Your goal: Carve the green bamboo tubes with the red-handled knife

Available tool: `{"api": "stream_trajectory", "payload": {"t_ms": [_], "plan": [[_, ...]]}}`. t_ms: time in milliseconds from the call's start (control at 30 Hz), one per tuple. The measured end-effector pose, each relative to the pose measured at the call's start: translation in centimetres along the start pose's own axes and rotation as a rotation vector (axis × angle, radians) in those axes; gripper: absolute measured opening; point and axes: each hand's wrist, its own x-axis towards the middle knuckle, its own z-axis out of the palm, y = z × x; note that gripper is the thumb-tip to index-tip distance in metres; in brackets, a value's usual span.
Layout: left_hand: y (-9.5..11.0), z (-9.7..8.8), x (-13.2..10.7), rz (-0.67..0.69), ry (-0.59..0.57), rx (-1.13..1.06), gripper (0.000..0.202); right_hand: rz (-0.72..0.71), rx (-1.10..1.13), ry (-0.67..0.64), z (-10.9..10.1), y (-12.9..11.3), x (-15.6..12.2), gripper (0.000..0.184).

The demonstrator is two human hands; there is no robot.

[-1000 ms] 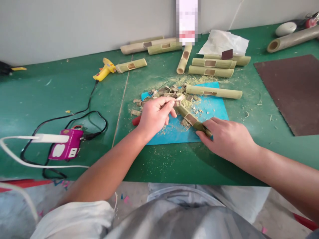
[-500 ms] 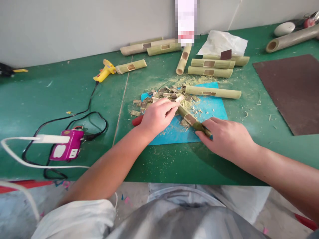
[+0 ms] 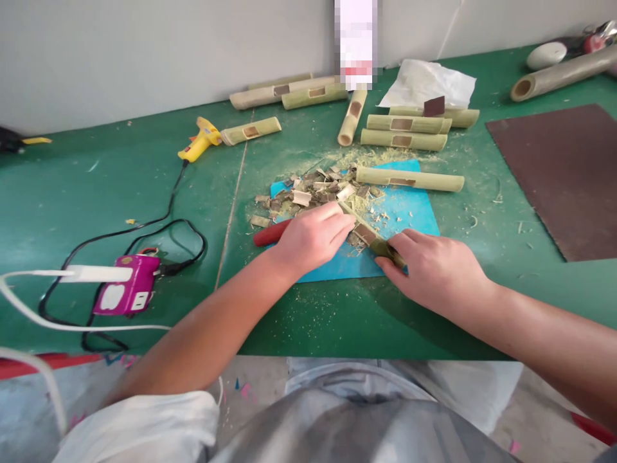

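On a blue sheet lies a slim bamboo tube with a rectangular slot cut in its side, slanting toward me. My right hand is closed around its near end. My left hand has its fingers bent and pressed together against the tube's left side, close to the slot; its fingertips are partly hidden. A red handle sticks out from behind my left hand, and the rest of that tool is covered. Bamboo chips and sawdust are heaped just beyond. Another slotted bamboo tube rests on the sheet's far edge.
Several slotted tubes lie at the back, near a white plastic bag. A yellow glue gun sits left, its cord running to a purple power adapter. A brown board covers the right side of the green table.
My left hand has slid from the tube's far end toward the slot, nearer to me. More of the red handle and the chips shows now. My right hand keeps its grip.
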Motion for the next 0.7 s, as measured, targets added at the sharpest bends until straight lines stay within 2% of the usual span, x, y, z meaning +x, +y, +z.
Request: {"api": "stream_trajectory", "payload": {"t_ms": [133, 267, 400, 500, 633, 700], "plan": [[-0.18, 0.16, -0.04, -0.033, 0.060, 0.012, 0.019, 0.004, -0.006, -0.008, -0.17, -0.12, 0.05, 0.030], [-0.20, 0.15, -0.20, 0.012, 0.015, 0.000, 0.020, -0.001, -0.007, -0.006, -0.21, -0.23, 0.07, 0.030], [-0.14, 0.00, -0.30, -0.005, 0.063, 0.038, 0.021, -0.001, -0.007, 0.007, -0.08, -0.24, 0.03, 0.030], [-0.03, -0.02, -0.31, 0.039, 0.028, 0.026, 0.023, -0.004, -0.010, 0.008, -0.03, -0.25, -0.01, 0.030], [0.12, 0.22, -0.37, -0.001, 0.093, 0.027, 0.019, 0.008, -0.009, 0.000, -0.05, -0.27, 0.02, 0.031], [0.20, 0.36, -0.43, 0.016, 0.062, -0.008, 0.020, 0.003, -0.006, -0.010, -0.06, -0.27, 0.06, 0.030]]}}
